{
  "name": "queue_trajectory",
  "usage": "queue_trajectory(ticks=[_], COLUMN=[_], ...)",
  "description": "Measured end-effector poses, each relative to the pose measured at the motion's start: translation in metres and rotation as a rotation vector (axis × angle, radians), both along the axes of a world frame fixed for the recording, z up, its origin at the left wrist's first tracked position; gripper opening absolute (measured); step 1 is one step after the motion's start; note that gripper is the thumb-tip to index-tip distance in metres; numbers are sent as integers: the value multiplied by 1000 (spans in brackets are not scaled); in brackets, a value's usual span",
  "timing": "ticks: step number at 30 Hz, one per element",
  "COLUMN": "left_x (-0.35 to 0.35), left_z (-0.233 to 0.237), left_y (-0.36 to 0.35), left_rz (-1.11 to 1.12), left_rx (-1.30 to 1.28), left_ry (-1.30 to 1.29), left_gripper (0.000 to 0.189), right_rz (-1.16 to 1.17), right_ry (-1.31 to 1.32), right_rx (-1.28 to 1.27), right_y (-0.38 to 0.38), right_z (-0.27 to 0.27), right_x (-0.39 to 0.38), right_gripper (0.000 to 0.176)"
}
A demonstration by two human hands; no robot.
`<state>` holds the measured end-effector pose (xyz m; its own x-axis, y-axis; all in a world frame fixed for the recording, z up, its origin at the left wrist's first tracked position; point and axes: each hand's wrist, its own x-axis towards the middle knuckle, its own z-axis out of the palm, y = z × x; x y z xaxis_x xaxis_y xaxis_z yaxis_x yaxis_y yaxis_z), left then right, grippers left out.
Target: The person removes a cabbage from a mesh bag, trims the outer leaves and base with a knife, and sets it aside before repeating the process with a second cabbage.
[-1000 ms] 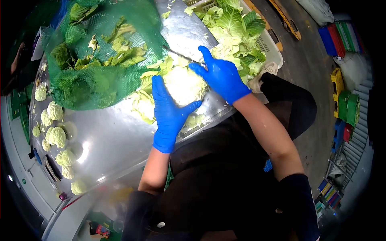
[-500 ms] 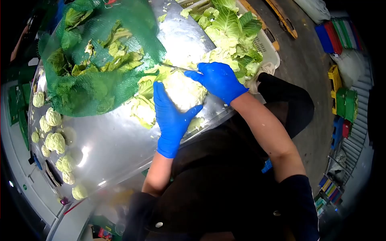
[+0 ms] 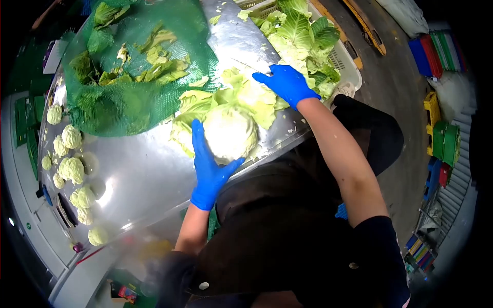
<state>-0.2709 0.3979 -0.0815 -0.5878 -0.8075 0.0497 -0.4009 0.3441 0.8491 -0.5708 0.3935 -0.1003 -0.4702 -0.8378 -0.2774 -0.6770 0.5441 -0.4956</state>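
The steel table [image 3: 154, 169] lies under both hands. A green net bag [image 3: 128, 97] of leaves sits beyond the left hand [image 3: 208, 167], whose spread fingers cup the cauliflower [image 3: 229, 132] from its near side. Cut leaves [image 3: 251, 97] lie between the hands. The right hand [image 3: 285, 82] is curled around a knife [image 3: 246, 65], with the blade pointing to its left.

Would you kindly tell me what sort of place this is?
Probably a vegetable trimming or packing workshop: a long stainless steel table lined with trimmed cauliflower heads, a green net sack of leafy produce, and a plastic crate heaped with cut leaves.
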Motion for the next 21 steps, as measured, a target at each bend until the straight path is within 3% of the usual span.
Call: queue_trajectory(ticks=[2,4,5,6,8,11,15,18,19,21], left_x=[-18,-33,-40,-45,-50,-47,-45,-43,-41,-36], left_z=[7,0,-4,-6,-2,-4,3,4,4,4], left_y=[-6,-10,-12,-14,-16,-21,-23,-24,-23,-24], left_rz=[6,103,135,162,136,91,23,2,0,-23], left_rx=[-107,-44,-12,18,31,132,-9,-16,-17,-8], left_ry=[-77,-18,12,44,75,117,49,39,34,44], left_gripper=[113,104,103,102,95,97,107,111,112,113], right_rz=[-1,115,426,383,495,509,480,199,255,339], right_ry=[79,-12,191,-17,21,28,133,45,17,-169], right_rx=[-163,-320,-361,-158,-3,73,-55,-245,-137,-326], right_y=[15,31,44,47,59,58,42,40,38,36], right_z=[40,78,70,98,115,113,104,87,92,87], right_x=[11,21,19,27,28,22,17,16,16,35], right_gripper=[50,44,43,45,49,52,46,41,37,40])
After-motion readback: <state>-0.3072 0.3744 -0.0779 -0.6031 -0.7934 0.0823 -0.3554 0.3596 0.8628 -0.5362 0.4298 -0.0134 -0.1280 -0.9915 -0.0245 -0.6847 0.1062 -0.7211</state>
